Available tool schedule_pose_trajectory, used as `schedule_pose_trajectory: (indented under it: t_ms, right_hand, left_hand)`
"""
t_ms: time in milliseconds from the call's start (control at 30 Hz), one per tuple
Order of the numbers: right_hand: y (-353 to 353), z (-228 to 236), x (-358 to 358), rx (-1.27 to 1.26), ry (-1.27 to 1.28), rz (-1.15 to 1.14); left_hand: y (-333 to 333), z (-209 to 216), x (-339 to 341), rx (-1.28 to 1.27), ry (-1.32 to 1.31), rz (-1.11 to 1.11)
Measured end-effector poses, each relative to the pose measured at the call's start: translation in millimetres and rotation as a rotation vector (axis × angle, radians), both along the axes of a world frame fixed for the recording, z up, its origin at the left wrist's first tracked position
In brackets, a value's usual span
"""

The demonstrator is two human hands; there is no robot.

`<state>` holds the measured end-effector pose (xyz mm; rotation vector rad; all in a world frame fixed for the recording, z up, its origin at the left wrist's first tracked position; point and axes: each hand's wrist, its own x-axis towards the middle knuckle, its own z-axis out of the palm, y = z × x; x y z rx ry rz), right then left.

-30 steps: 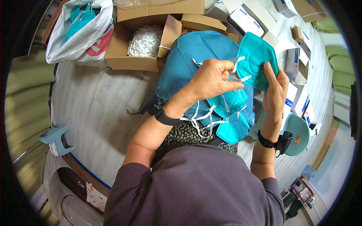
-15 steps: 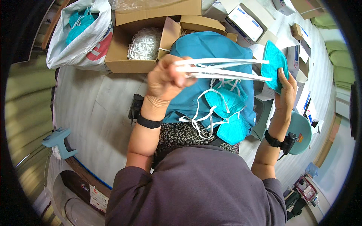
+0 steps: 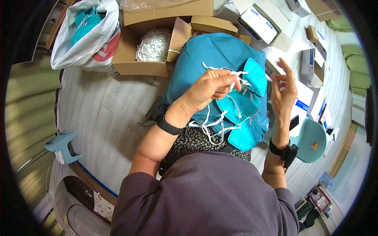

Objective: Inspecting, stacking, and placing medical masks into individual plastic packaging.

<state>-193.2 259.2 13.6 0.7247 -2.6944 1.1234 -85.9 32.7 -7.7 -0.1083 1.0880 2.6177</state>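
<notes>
Pinching white straps (image 3: 245,82) between thumb and fingertips, the left hand (image 3: 212,85) has the teal mask (image 3: 255,76) just to its right, above the blue cloth (image 3: 187,74). Half a second ago the straps ran taut between the 2 hands, with the right hand (image 3: 284,92) gripping the mask; now that hand has let go and is off to the right, fingers apart and holding nothing, their tips a little blurred. So the mask, by the look of it, is held by its straps alone, and they have gone slack. I cannot tell whether it touches the things below. Nearer the body, 2 more masks (image 3: 246,135) lie on the cloth, loose straps beside them. Beyond, a carton (image 3: 140,69) holds a white bundle (image 3: 152,45).
</notes>
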Motion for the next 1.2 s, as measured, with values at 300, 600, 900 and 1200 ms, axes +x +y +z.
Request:
schedule_pose_trajectory:
  t_ms: [300, 600, 900, 1200]
  right_hand:
    - [-38.7, 28.2, 31.8, -0.108, -0.481, 0.52]
    - [-17.5, 34.3, 31.7, -0.139, -0.528, 0.549]
    - [19.0, 35.3, 39.2, -0.369, -0.68, 0.156]
    - [85.4, 77.8, 21.0, -0.386, -0.446, -0.04]
  left_hand:
    - [2.9, 6.3, 17.8, -0.195, 0.061, -0.164]
    - [13.8, 11.7, 23.3, -0.168, 0.132, -0.28]
    - [29.2, 20.3, 47.5, -0.086, 0.016, -0.336]
    - [14.5, 20.3, 76.4, 0.076, -0.056, -0.437]
